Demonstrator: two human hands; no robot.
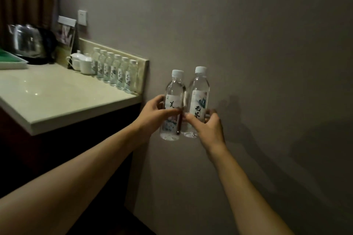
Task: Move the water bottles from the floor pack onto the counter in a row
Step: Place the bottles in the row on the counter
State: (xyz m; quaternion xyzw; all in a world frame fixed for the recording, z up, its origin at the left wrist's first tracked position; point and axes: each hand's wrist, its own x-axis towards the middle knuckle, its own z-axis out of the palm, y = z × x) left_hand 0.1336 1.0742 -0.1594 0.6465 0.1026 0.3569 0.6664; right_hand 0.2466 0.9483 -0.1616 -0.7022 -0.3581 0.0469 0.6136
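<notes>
Fingers [172, 112] of our left hand [152, 118] wrap the left bottle [172, 105], and our right hand [207, 124] closes round the right bottle [198, 99]; each grip is clamped at label height. Both bottles stand upright in the air, side by side and touching, white caps up, in front of the bare wall [248, 34]. Left of the grip and further back, the desk [57, 97] carries a row of six bottles [114, 70] against its back edge. Beyond that row sit white cups [84, 64], then a steel kettle [28, 42] and a green-lined tray [11, 61]. Nothing lies between our grip and the desk edge.
</notes>
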